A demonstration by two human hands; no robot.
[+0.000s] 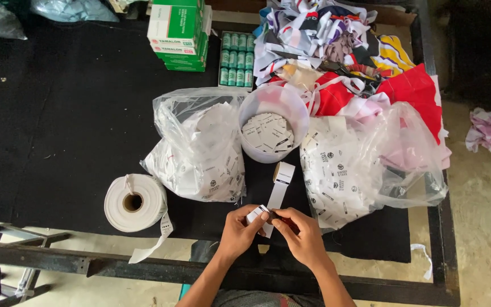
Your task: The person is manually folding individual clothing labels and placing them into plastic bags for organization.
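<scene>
My left hand [238, 230] and my right hand [301, 234] meet at the table's front edge, both pinching one end of a white label strip [278, 193]. The strip runs up from my fingers to a small label roll [283, 171] lying just below a white tub [273, 122] filled with cut labels. A clear plastic bag of white labels [200, 150] lies left of the tub. Another clear bag of printed labels [348, 170] lies to its right.
A large white tape roll [134, 202] with a loose tail lies at the front left on the black table [58, 125]. Green and white boxes [178, 33], a tray of green spools [236, 58] and a heap of coloured fabric [353, 57] stand at the back.
</scene>
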